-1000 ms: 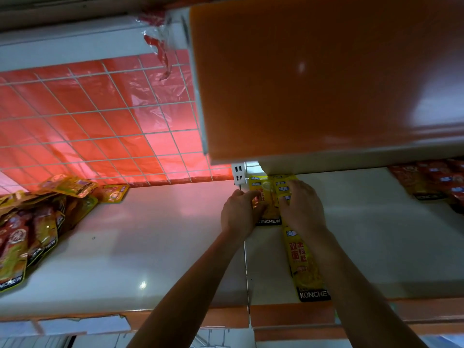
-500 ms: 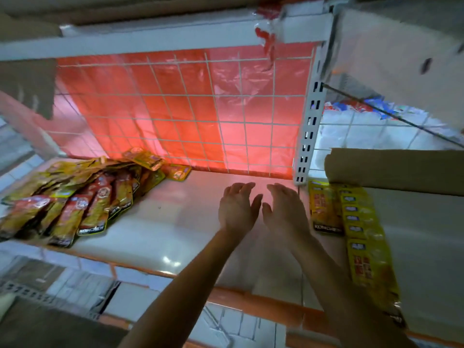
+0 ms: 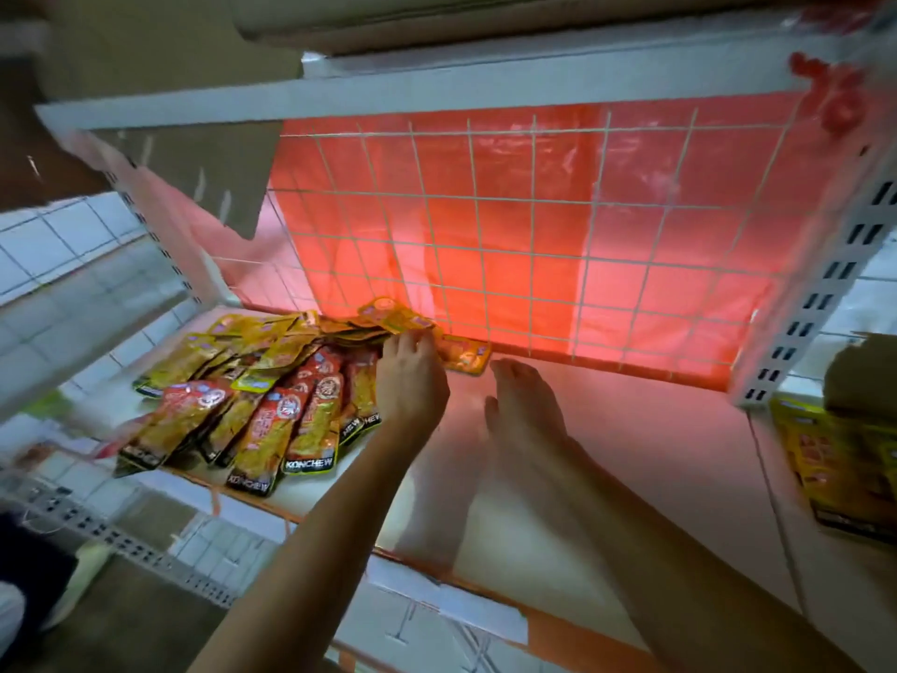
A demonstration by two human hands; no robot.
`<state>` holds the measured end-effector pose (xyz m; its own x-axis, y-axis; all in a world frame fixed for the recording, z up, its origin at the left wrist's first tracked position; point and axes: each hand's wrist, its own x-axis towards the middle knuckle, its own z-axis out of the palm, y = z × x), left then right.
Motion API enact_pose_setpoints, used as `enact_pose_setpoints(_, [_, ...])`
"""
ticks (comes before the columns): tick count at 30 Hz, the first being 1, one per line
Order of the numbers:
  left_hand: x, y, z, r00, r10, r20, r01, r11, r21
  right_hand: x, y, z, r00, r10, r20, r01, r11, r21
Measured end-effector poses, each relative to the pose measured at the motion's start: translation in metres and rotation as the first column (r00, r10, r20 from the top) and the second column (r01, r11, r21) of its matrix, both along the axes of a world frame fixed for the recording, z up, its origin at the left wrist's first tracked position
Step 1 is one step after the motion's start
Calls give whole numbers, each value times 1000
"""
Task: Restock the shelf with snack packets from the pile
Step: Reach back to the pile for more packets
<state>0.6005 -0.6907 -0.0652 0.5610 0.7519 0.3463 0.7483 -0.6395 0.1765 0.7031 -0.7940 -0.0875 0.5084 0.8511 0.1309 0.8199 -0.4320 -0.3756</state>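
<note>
On the shelf [image 3: 631, 454], the left hand [image 3: 412, 381] touches the back of the pile [image 3: 252, 395] (grip cannot be told) while the right hand [image 3: 524, 405] hovers flat and empty beside it. Likely step: fetching packets [image 3: 310, 429]; next comes a firm pinch and lift

Packet pile [image 3: 252, 400] lies on shelf [image 3: 606, 478], left of hands.

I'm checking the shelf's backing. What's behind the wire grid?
A red plastic sheet hangs right behind the grid, glowing with light from the far side. Whatever lies beyond the sheet is hidden.
</note>
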Motion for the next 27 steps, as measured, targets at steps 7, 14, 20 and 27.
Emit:
enact_pose_setpoints(7, [-2,50,-16,983,-61,-175,62,998,1,-6,61,-1,998,63,-21,-62,998,13])
enact_pose_setpoints(14, [2,53,-31,979,-97,-178,114,989,91,-7,61,-19,996,11,83,-3,996,-94])
enact_pose_setpoints(20, [4,28,-37,956,-211,-202,220,975,22,-6,41,-23,989,-95,116,106,991,-85])
enact_pose_setpoints(27, [10,-7,-40,925,-362,-118,346,928,-136,-3,-3,-10,985,-70,157,92,985,-143])
